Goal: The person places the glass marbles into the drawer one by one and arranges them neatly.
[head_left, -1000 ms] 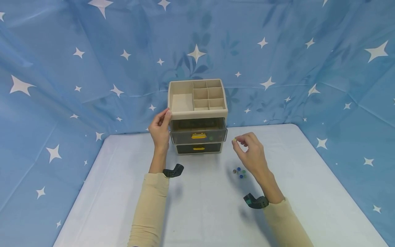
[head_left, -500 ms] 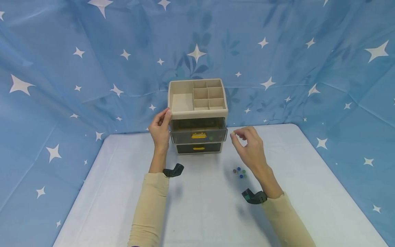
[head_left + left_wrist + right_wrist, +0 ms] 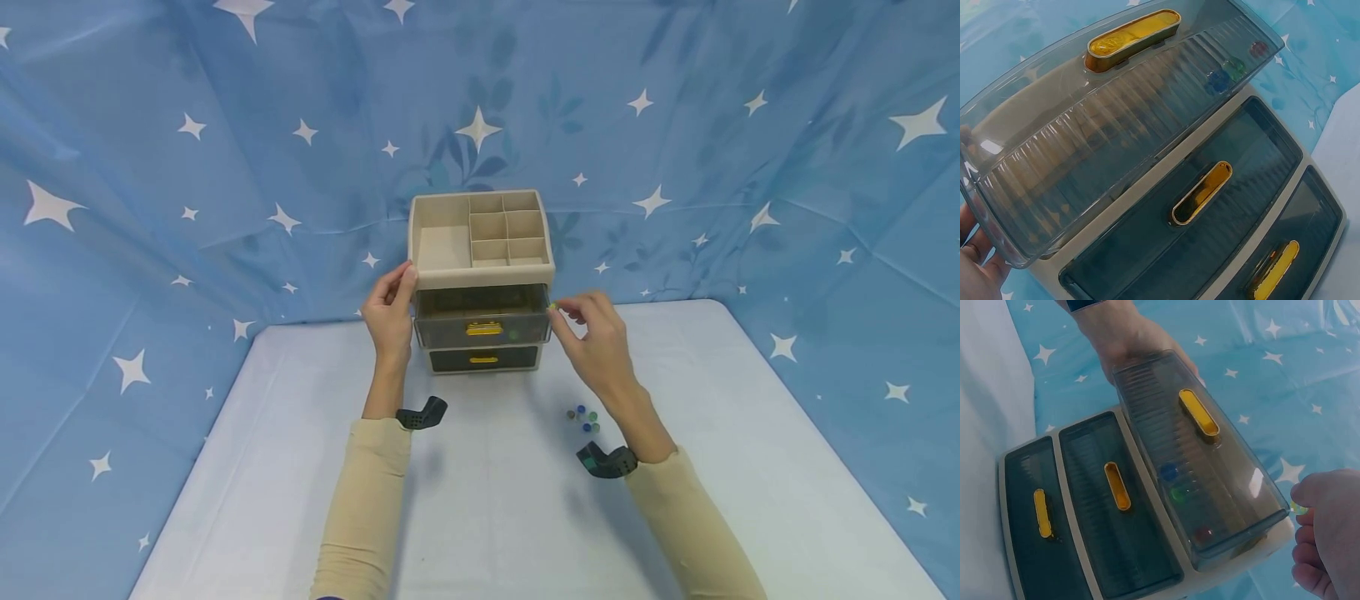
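A beige desktop organizer (image 3: 483, 277) has its clear smoky top drawer (image 3: 450, 332) pulled out. Blue (image 3: 1169, 471), green (image 3: 1179, 493) and red (image 3: 1203, 534) marbles lie inside that drawer, visible through its wall in both wrist views. With thumb and fingers, my left hand (image 3: 390, 312) holds the organizer's front left corner beside the drawer; some fingertips are hidden. Between thumb and index finger, my right hand (image 3: 596, 342) pinches a yellow-green marble (image 3: 1299, 507) close to the drawer's right front rim.
Several loose marbles (image 3: 581, 409) lie on the white tabletop (image 3: 487, 500), below my right hand. Divided compartments (image 3: 487, 227) form the organizer's top. Lower drawers with gold handles are closed. A blue star-patterned cloth (image 3: 300, 183) hangs behind and along the sides.
My right hand has moved left and away from me with the yellow-green marble, reaching the drawer's right rim. The left hand and the drawer have stayed in place.
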Available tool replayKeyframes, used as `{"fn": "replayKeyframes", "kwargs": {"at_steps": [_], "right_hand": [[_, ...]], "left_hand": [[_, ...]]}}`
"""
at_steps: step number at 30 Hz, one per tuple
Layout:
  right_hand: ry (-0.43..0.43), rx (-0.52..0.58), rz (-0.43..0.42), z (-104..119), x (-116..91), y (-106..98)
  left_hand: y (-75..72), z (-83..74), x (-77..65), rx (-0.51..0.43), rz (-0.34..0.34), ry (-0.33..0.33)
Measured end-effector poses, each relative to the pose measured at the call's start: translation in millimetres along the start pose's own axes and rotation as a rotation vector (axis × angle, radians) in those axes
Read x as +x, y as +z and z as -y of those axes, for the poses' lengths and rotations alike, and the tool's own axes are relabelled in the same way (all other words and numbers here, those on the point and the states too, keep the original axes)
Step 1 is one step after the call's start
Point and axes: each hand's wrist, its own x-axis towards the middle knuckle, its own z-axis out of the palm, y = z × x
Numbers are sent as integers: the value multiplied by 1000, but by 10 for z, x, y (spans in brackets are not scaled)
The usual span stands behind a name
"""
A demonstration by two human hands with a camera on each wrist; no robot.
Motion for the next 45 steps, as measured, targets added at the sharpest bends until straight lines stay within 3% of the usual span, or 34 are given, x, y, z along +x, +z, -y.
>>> {"fn": "replayKeyframes", "kwargs": {"at_steps": [17,25,33,45], "right_hand": [[30,-10,110,28,102,83],[-8,-51,143,71,138,83],[-48,-52,146,68,143,86],[-37,-55,151,73,145,72]], "left_hand": [[-3,-9,-5,4,3,-5],[-13,-9,-13,10,-5,-19],[-13,-2,-15,11,-1,-21],[-4,-9,-8,11,1,-18]]}}
